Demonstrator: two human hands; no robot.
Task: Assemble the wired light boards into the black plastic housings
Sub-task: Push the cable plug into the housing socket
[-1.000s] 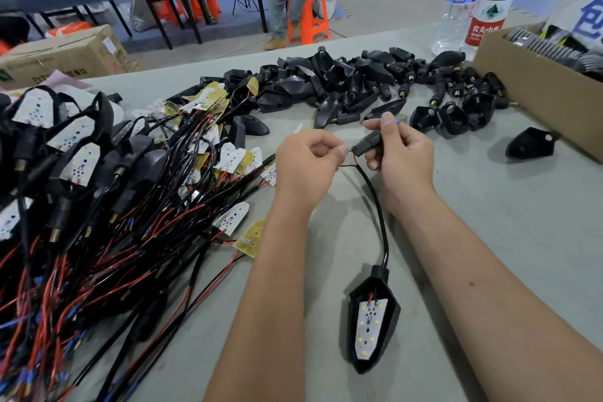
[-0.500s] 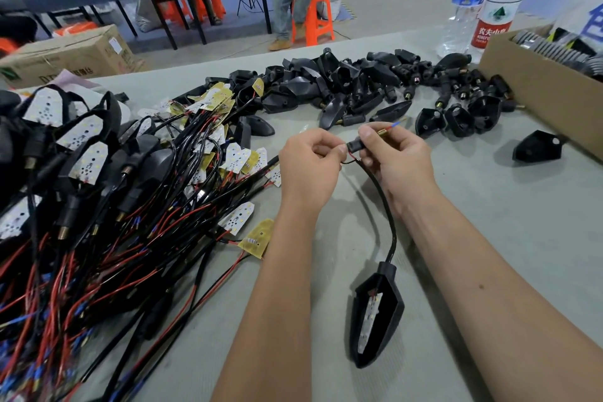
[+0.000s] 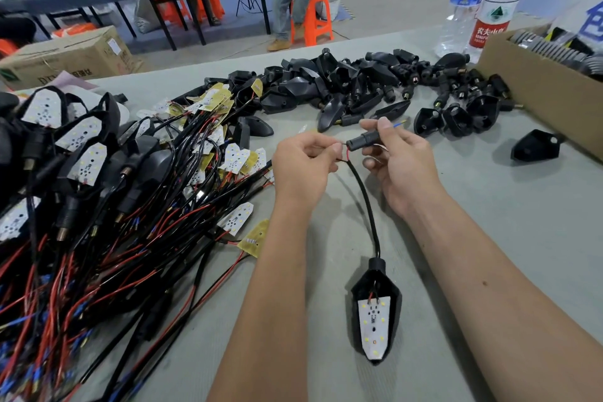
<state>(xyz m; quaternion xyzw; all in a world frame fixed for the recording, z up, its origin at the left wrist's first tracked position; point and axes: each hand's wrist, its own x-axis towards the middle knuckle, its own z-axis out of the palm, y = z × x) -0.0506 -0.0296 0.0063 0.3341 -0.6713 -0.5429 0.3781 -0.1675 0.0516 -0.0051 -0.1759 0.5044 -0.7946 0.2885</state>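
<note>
While threading leads (image 3: 346,155) into the stem (image 3: 362,141), gripped that stem between curled thumb and forefinger of the right hand (image 3: 401,166), and pinched the thin red and black leads at the stem's mouth with the fingertips of the left hand (image 3: 305,170). Kept both hands raised beyond the housing (image 3: 357,294), tied to it by the black cable (image 3: 365,202). Left the housing flat on the table (image 3: 489,238), nearest the body, with the board (image 3: 374,326) seated face up inside. Judged the chief danger to be a tug: by pulling hard on so short a curved cable, risked dragging the housing across the table, unseating the board, or straining the joints at the board's narrow end. Judged a second danger at the stem: by forcing bent leads, risked kinking them or scraping them on the rim; by pinching loosely, risked losing them back out. Saw a blue-tipped end (image 3: 396,124) showing past the right fingers, beyond the housing. Noted the heap (image 3: 98,189) of wired boards left of the housing, near enough to snag a trailing cable, and the pile (image 3: 342,85) of empty shells well beyond the housing. Could not tell how far into the stem the leads had gone.
</note>
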